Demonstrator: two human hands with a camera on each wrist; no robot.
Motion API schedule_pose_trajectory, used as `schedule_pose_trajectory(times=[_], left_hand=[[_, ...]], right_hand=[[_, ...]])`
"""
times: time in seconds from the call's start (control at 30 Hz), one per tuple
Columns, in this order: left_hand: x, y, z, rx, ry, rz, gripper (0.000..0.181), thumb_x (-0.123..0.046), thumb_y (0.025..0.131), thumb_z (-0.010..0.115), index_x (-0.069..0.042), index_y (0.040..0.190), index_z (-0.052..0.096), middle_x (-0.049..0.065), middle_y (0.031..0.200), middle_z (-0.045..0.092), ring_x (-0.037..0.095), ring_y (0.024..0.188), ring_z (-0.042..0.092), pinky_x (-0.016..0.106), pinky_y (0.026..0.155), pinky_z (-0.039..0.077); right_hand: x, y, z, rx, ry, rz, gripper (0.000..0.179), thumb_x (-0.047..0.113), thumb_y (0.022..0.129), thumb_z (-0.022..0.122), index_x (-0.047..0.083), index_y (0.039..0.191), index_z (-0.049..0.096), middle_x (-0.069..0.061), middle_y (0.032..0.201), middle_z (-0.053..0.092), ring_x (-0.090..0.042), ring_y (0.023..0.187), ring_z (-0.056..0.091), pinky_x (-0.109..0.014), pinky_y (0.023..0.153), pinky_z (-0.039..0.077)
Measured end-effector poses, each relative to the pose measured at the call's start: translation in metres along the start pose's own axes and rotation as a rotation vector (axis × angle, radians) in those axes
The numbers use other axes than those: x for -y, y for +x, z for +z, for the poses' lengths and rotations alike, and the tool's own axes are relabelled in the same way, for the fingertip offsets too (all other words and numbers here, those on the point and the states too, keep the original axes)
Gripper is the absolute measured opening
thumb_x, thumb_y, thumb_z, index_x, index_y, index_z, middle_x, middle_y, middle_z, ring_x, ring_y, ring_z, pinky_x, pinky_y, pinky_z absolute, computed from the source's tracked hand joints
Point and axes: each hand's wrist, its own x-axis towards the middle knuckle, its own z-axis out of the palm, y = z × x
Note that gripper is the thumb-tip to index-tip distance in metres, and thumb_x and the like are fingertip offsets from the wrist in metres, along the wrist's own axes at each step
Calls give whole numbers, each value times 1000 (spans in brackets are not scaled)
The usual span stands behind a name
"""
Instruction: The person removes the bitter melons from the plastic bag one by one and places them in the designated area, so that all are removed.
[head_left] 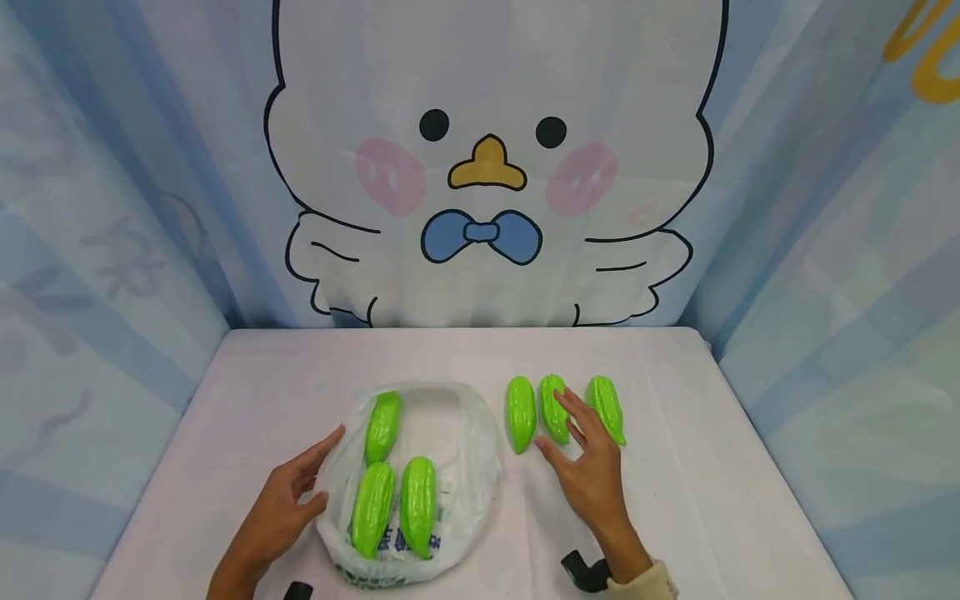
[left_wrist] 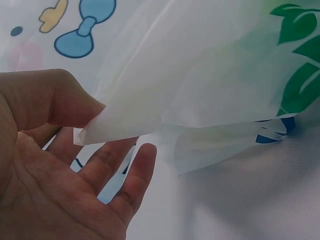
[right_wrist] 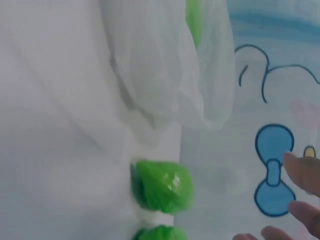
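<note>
Left hand (head_left: 279,504): lying relaxed, thumb and fingers parted, touching the near edge of a white plastic bag (head_left: 483,467) without clenching. Bag is standing wide-mouthed between both hands; three green pods (head_left: 418,504) are resting inside, just right of the left hand.
Right hand (head_left: 594,475): hovering with fingers spread, grasping nothing. Middle pod (head_left: 552,412) is lying beneath its fingertips; contact cannot be told. Inner pod (head_left: 521,412) is lying left of its thumb, outer pod (head_left: 603,402) just beyond its knuckles, all three on the surface (head_left: 712,517).
Printed backdrop (head_left: 487,292) is hanging beyond both hands.
</note>
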Motion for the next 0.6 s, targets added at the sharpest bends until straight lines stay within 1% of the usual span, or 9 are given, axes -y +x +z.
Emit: schedule_pose_trajectory(times=[0.07,0.1,0.17,0.23,0.3,0.37,0.47,0.57,0.6], left_hand=[[-1,0,0,1,-11,3,86,6,91,59,-28,167,36,1,173,34,28,159,35,33,117,49],[-1,0,0,0,-13,0,86,6,91,59,-28,167,36,0,173,34,28,159,35,25,115,48],[-1,0,0,-1,-18,1,86,6,91,60,-28,167,37,0,173,35,28,159,35,15,110,42],[-1,0,1,-2,-21,5,86,6,90,60,-27,167,37,0,173,35,28,159,35,9,106,39],[-1,0,1,-4,-18,8,86,6,90,60,-28,166,37,0,173,36,28,159,36,8,105,39],[-1,0,1,-4,-16,13,86,6,90,60,-28,166,37,0,172,36,28,158,36,9,105,39],[-1,0,0,0,-20,18,86,6,90,60,-28,166,37,0,172,36,28,158,37,9,105,40],[-1,0,0,4,-17,19,86,6,90,60,-28,167,37,0,172,36,29,158,37,10,106,41],[-1,0,-1,4,-12,19,86,6,91,60,-28,167,37,0,173,36,29,158,37,14,108,43]], right_hand=[[7,-9,11,27,26,-2,76,2,82,89,13,151,60,-12,161,51,-29,153,48,-44,114,50],[10,-14,16,40,38,1,75,3,82,89,15,151,60,-11,161,51,-28,152,49,-43,114,51],[16,-22,26,63,58,4,75,5,83,89,18,151,60,-9,161,52,-27,152,49,-41,113,52],[21,-30,36,82,75,14,75,7,83,89,23,150,61,-6,160,52,-26,151,50,-39,112,52],[25,-37,45,97,99,24,75,7,83,89,27,150,61,-3,160,53,-25,151,50,-38,112,53],[29,-44,53,114,120,25,75,7,83,89,28,149,61,-2,159,54,-24,150,51,-38,111,54],[35,-53,64,151,145,19,75,7,83,89,29,149,61,-4,159,55,-25,149,52,-37,111,54],[40,-61,75,211,160,17,73,8,85,88,29,149,60,-8,159,54,-27,149,52,-37,111,55],[41,-63,79,238,162,22,72,9,86,87,29,150,60,-8,158,54,-27,149,52,-37,111,55]])
